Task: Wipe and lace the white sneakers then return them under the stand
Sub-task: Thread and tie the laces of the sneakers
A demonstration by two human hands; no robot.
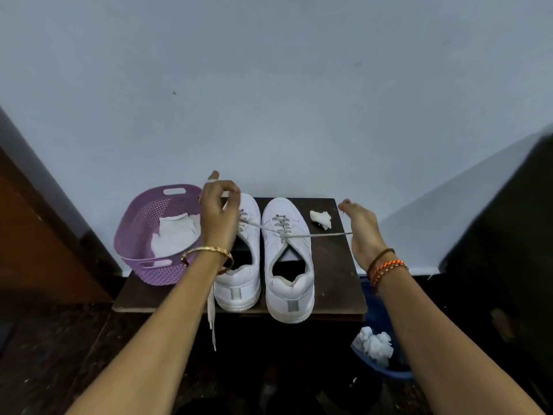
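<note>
Two white sneakers stand side by side, heels toward me, on a dark wooden stand [335, 283]. The right sneaker [288, 262] is partly laced. Its lace [329, 235] is pulled taut out to both sides. My left hand [220, 214] pinches one end, raised over the left sneaker [242, 283]. My right hand [363, 232] grips the other end to the right of the shoes. A loose lace [211, 313] hangs off the stand's front edge beside the left sneaker.
A purple perforated basket [143, 235] with white cloth inside sits at the stand's left end. A crumpled white wipe [320, 220] lies at the back right. A blue bin [380, 354] with used wipes is on the dark floor, lower right. A blue-grey wall is behind.
</note>
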